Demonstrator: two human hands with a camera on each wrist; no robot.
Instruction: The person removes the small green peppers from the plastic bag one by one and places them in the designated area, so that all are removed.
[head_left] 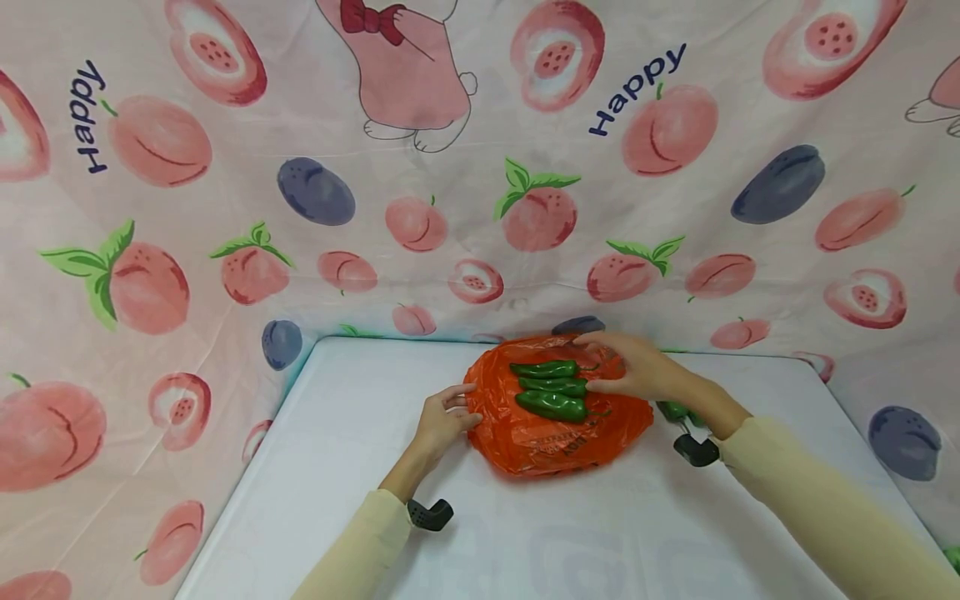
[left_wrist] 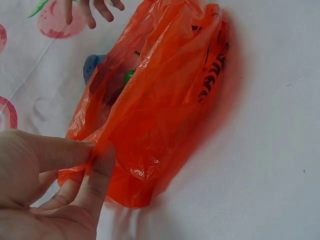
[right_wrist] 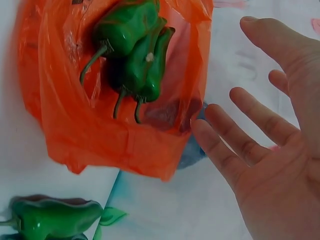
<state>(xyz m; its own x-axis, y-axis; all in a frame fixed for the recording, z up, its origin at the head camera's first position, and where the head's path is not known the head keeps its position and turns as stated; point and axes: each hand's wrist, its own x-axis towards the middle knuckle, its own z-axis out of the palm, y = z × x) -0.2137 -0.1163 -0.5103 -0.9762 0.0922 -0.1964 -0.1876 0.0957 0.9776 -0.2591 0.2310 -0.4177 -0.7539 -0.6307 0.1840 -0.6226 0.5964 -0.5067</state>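
Three green peppers (head_left: 551,387) lie side by side in an orange plastic bag (head_left: 517,442) that rests on the white table with its mouth spread. Thumb and finger of my left hand (head_left: 441,423) pinch the bag's left edge; the left wrist view shows the thin film (left_wrist: 145,125) caught between them. At the bag's far right side, my right hand (head_left: 643,367) has its fingers spread and holds nothing. From the right wrist camera, its fingertips are right at the bag's rim, beside the peppers (right_wrist: 132,55) with their stems toward that side.
More green peppers (head_left: 672,411) lie on the table to the right of the bag, partly hidden under my right wrist. A fruit-printed cloth (head_left: 465,217) hangs behind the white table (head_left: 360,392). Dark wrist cameras (head_left: 431,515) stick out from both wrists.
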